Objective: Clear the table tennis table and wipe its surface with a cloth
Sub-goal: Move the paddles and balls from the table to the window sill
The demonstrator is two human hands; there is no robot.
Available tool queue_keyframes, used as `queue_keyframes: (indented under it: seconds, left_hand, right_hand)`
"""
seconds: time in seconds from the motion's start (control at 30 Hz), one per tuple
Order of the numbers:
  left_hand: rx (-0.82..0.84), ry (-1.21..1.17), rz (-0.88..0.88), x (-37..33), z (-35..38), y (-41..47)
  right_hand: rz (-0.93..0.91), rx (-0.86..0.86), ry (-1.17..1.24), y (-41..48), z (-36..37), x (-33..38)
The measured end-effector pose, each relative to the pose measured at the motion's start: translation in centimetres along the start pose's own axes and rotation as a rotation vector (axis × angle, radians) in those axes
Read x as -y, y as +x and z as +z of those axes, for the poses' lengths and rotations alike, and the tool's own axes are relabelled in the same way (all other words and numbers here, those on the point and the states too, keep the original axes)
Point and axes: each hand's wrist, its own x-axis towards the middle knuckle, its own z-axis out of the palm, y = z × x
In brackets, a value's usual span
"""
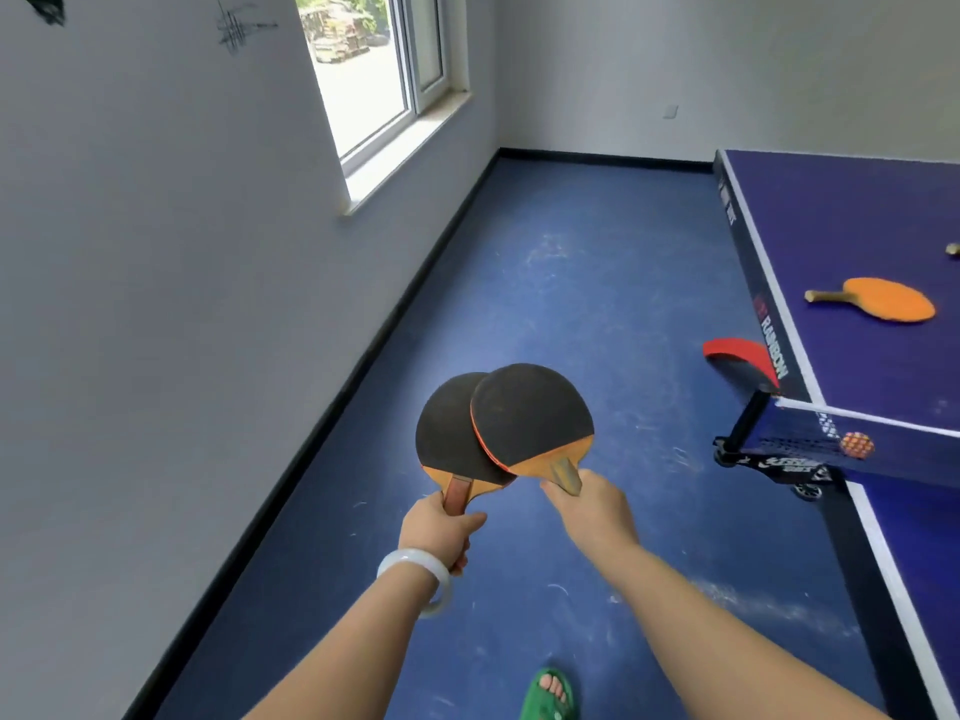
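Your left grip (439,532) is closed fully round the reddish handle of the left paddle (447,433), with the blade up and its black face toward you. A pale bangle (415,563) sits on that wrist. Your right grip (587,504) is closed on the lower end of the handle of the right paddle (530,413), which is also black-faced and shows a thin orange-red edge. The right paddle's blade overlaps the left paddle's blade from the front. Whether the two blades touch cannot be told. Both paddles are held over the blue floor (545,278), to the left of the bench (857,210) and clear of it. On the far half of the bench lies an orange paddle (888,298), flat, with its handle pointing toward the side edge. A red paddle (737,358) projects past the side edge just above the net post (748,418). How it is supported cannot be told. An orange ball (857,445) sits at the net (800,444), near the post end. A small object (953,249) on the bench is cut off by the right frame edge and cannot be identified. A foot in a green sandal (548,696) stands on the floor below your arms.
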Motion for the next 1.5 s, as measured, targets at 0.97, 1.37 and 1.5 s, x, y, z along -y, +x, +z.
queue_keyframes:
  seconds: [0.97,1.37,1.5]
  left_hand:
    - [-0.010,-0.061,0.005,-38.9,-3.8,52.0]
    - [-0.194,-0.229,-0.127,-52.3,-1.9,71.5]
    - [-0.264,-0.282,-0.187,-54.4,-3.2,75.8]
  right_hand:
    - [-0.133,0.126,-0.030,59.0,-5.5,28.8]
    - [-0.288,0.308,-0.145,85.8,-7.3,38.6]
    - [-0.340,0.392,-0.222,91.5,-5.9,42.6]
